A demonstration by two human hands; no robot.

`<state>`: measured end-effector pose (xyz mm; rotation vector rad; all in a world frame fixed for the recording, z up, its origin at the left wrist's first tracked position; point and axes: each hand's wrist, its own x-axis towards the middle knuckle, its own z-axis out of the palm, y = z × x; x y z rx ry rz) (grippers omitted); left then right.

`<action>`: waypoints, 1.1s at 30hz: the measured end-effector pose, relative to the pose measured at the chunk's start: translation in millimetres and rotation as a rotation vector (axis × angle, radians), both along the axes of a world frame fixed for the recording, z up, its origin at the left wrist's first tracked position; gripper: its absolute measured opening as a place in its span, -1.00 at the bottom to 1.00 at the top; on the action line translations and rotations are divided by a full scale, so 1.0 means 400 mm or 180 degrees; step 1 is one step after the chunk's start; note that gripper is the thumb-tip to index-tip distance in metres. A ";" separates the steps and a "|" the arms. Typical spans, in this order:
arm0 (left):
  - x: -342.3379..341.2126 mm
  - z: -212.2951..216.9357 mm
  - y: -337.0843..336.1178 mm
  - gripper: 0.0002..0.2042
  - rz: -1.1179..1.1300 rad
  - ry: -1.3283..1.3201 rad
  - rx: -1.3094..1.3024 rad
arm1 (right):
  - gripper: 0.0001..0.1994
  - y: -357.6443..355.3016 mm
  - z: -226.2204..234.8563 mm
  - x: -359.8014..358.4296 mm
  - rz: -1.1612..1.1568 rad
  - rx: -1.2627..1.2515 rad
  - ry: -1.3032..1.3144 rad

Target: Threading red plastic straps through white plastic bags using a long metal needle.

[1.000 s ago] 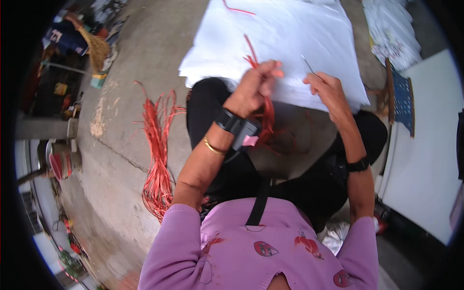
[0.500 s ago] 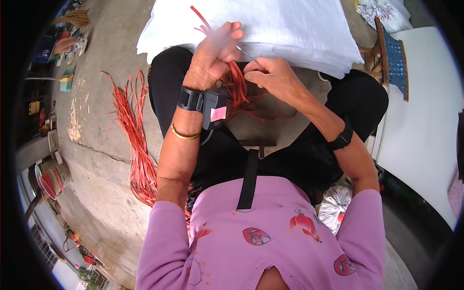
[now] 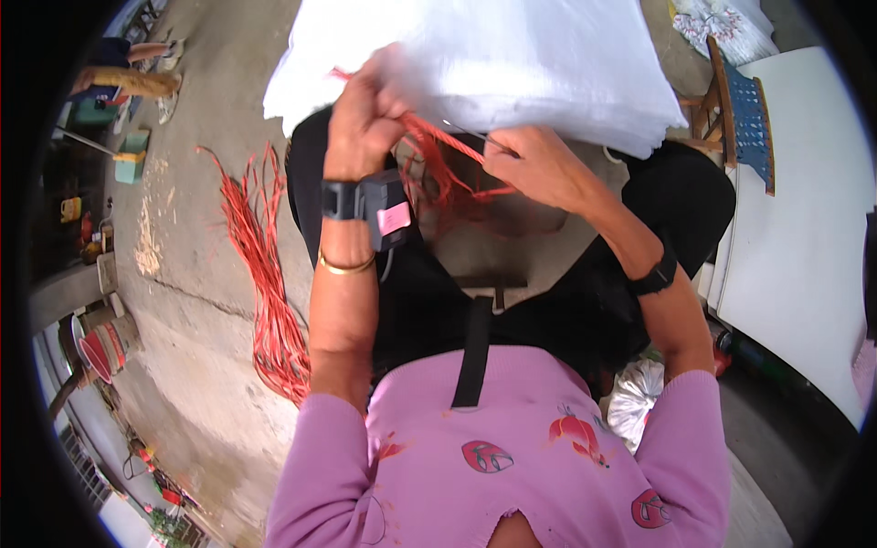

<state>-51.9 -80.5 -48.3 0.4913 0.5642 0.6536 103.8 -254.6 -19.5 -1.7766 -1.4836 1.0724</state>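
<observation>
Two hands (image 3: 365, 119) on red cord (image 3: 438, 164)

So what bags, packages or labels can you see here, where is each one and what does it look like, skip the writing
White woven sack stack: on the lap at top centre, flat, rectangular, plain white.
Pink label: on the black wrist device on the left forearm, small and square.
Crumpled plastic bag: low by the right elbow, whitish, wrinkled.
Red and white bucket: on the ground at far left, round.
No screens or signs show.
</observation>
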 end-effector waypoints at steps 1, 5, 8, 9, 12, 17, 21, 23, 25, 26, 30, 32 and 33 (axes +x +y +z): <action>-0.014 0.000 0.031 -0.78 0.0141 -0.0371 -0.0082 | -0.82 -0.008 0.014 0.015 -0.0151 0.0031 -0.0059; -0.028 0.037 0.004 -0.76 0.0265 -0.0418 0.0255 | -0.83 -0.027 0.042 0.041 -0.0932 0.0508 0.0460; 0.033 0.054 -0.090 -0.78 -0.0040 0.0209 0.0217 | -0.84 -0.032 0.060 0.053 -0.1182 0.0669 0.0422; 0.043 0.064 -0.105 -0.79 -0.0093 0.0343 0.0188 | -0.84 -0.033 0.062 0.055 -0.1291 0.0725 0.0406; 0.002 0.032 -0.044 -0.82 0.0633 0.0286 0.0291 | -0.85 -0.035 0.080 0.083 -0.1777 0.0804 0.0886; -0.037 0.036 -0.019 -0.82 0.0723 -0.0123 0.0597 | -0.87 -0.026 0.097 0.096 -0.2268 0.0943 0.1373; 0.068 0.104 -0.158 -0.74 -0.0691 0.0542 0.0439 | -0.85 -0.001 0.058 0.065 -0.1961 0.1156 0.0706; 0.104 0.103 -0.199 -0.73 -0.0808 0.0547 0.0302 | -0.84 0.004 0.050 0.026 -0.1637 0.1009 0.0147; 0.101 0.094 -0.189 -0.74 -0.0609 0.0486 0.0456 | -0.84 0.011 0.030 -0.005 -0.1409 0.1140 0.0055; 0.094 0.087 -0.175 -0.74 -0.0465 0.0390 0.0611 | -0.86 0.010 0.028 -0.020 -0.1157 0.1047 0.0012; 0.044 0.069 -0.110 -0.74 -0.0091 0.0388 0.0361 | -0.87 -0.006 0.013 -0.045 -0.0341 0.0818 0.0102; 0.017 0.071 -0.077 -0.75 0.0071 0.0252 0.0404 | -0.86 -0.017 0.028 -0.049 0.0359 0.0348 0.0133; 0.006 0.070 -0.068 -0.76 0.0191 0.0084 0.0433 | -0.86 -0.016 0.031 -0.050 0.0379 0.0352 0.0153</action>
